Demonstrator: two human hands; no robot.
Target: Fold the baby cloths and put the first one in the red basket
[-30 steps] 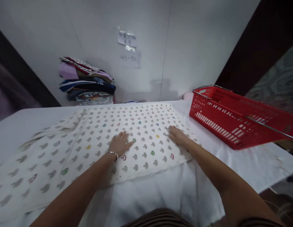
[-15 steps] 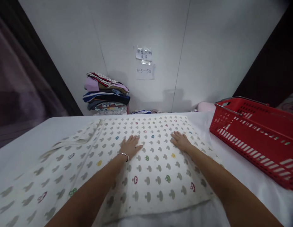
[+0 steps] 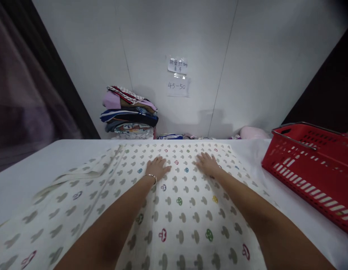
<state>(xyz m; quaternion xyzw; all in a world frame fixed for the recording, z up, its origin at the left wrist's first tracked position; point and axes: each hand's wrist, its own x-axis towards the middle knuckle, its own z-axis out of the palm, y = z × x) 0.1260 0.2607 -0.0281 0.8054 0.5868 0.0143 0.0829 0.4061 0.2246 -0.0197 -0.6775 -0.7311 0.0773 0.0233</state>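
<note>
A white cloth printed with grey and coloured mushrooms (image 3: 188,210) lies spread over the white-covered table (image 3: 36,159). My left hand (image 3: 158,167), with a bracelet at the wrist, rests flat on the cloth left of its middle, fingers spread. To the right, my right hand (image 3: 207,164) also lies palm down on the cloth, fingers apart. Neither hand grips anything. Along the left side the cloth has a raised, overlapping fold (image 3: 92,173) and a lengthwise crease. Its near edge is out of view.
A red plastic basket (image 3: 311,176) with a metal handle stands at the right of the table. Folded fabrics (image 3: 130,112) are stacked beyond the far left edge. Paper notes (image 3: 177,77) hang on the wall, and a dark curtain (image 3: 58,82) borders the left.
Both hands have slid farther toward the cloth's far edge, the right one also slightly inward. The view has shifted a little, and the cloth's near edge has dropped out of sight.
</note>
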